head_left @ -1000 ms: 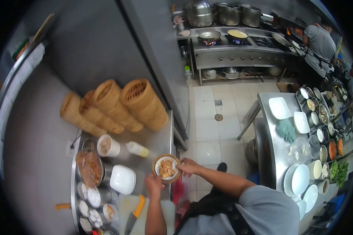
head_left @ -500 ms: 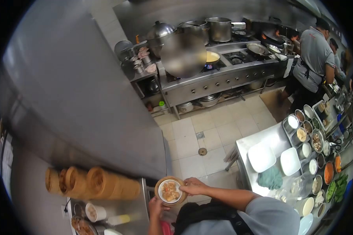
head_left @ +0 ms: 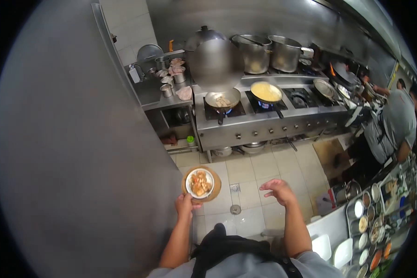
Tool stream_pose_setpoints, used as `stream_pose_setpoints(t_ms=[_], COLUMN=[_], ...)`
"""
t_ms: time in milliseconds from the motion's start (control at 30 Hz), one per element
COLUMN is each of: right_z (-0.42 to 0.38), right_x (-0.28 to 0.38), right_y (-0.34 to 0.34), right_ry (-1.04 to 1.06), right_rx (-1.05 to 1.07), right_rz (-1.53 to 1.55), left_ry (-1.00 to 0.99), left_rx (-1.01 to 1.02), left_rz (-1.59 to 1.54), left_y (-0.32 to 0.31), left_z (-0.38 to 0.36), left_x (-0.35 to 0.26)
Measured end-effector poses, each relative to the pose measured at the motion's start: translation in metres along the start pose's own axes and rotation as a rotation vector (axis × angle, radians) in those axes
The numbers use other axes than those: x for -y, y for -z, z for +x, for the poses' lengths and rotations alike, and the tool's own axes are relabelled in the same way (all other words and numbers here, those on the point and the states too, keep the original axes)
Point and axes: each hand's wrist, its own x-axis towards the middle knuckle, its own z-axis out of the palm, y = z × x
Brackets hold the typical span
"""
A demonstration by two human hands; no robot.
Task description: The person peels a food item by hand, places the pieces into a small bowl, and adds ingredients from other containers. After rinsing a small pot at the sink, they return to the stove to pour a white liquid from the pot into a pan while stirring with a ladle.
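A round bamboo steamer basket (head_left: 215, 191) rests in my left hand (head_left: 185, 205), whose fingers grip its lower edge. Inside the basket is a white bowl (head_left: 189, 191) with chunky orange-brown food (head_left: 200, 183). My right hand (head_left: 277, 190) is off to the right of the basket, fingers apart and holding nothing, above the tiled floor.
Ahead stands a stove (head_left: 264, 128) with a pan of yellow food (head_left: 266, 91), another pan (head_left: 222, 98) and large pots (head_left: 285, 53). A tall metal surface (head_left: 78, 139) fills the left. Ingredient containers (head_left: 362, 224) are at lower right; a co-worker (head_left: 391, 125) stands at far right.
My right hand has let go of the basket and moved right. The view has shifted toward the stove; the bamboo steamers at lower left are out of view.
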Motion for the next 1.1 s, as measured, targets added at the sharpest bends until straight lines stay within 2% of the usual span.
stream_pose_setpoints(t_ms=[33,100,133,167,200,233,267,300,333,400,467,533,567,600,633,700,800,867,1000,1033,1100], right_z=[0.034,0.069,0.084,0.1,0.091,0.09,0.086,0.073,0.083,0.086,0.093,0.109,0.104,0.126,0.136,0.162,0.234,0.266,0.303,0.309,0.319], right_x=[-0.05,-0.13,-0.147,-0.198,-0.187,-0.211,-0.234,-0.221,-0.245,-0.249,-0.231,-0.204,-0.254,-0.239,-0.216,-0.18,-0.123,-0.168,-0.102,-0.078,-0.07], right_y=[0.028,0.08,0.099,0.141,0.138,0.154,0.172,0.166,0.192,0.213,0.221,0.229,0.293,0.294,0.29,0.288,0.266,0.321,0.267,0.236,0.223], right_ry=[0.107,0.098,-0.006,0.192,0.106,0.225,0.162,-0.079,-0.367,-0.461,-0.753,-0.982,-0.735,-0.73,-0.672,-0.622,-0.618,-0.441,-0.317,-0.347,-0.372], right_rx=[-0.209,-0.276,-0.144,-0.073,0.139,0.084,-0.055,-0.114,0.042,0.102,-0.344,-0.53,-0.227,-0.218,-0.253,-0.271,-0.737,-0.772,-0.744,-0.82,-0.801], right_rz=[-0.78,-1.537,-1.507,-1.572,-1.63,-1.78,-1.796,-1.774,-1.866,-1.8,-1.305,-0.74,-0.543,-0.549,-0.757,-0.974,-0.781,-0.897,-0.873,-0.966,-1.014], left_ry=[-0.028,-0.053,-0.064,-0.052,-0.037,-0.034,-0.03,-0.03,-0.034,-0.049,-0.067,-0.03,-0.028,-0.029,-0.039,-0.023,0.001,-0.018,0.088,0.119,0.155], left_rx=[0.003,-0.015,-0.033,-0.056,-0.079,-0.087,-0.122,-0.156,-0.162,-0.236,-0.278,-0.306,-0.328,-0.349,-0.328,-0.352,-0.371,-0.302,-0.199,-0.184,-0.167], left_rz=[-0.018,-0.037,-0.044,-0.063,-0.078,-0.074,-0.082,-0.089,-0.086,-0.112,-0.029,0.023,0.083,0.138,0.179,0.131,0.118,0.246,0.339,0.38,0.416], left_y=[-0.011,-0.034,-0.049,-0.059,-0.068,-0.076,-0.083,-0.09,-0.097,-0.105,-0.11,-0.107,-0.105,-0.104,-0.101,-0.103,-0.094,-0.088,-0.089,-0.088,-0.085], left_z=[0.036,0.094,0.122,0.153,0.185,0.216,0.246,0.274,0.303,0.358,0.401,0.442,0.468,0.493,0.509,0.539,0.597,0.636,0.712,0.726,0.75], left_x=[-0.009,-0.026,-0.043,-0.055,-0.063,-0.073,-0.083,-0.092,-0.101,-0.123,-0.152,-0.173,-0.181,-0.192,-0.202,-0.221,-0.241,-0.254,-0.265,-0.264,-0.265])
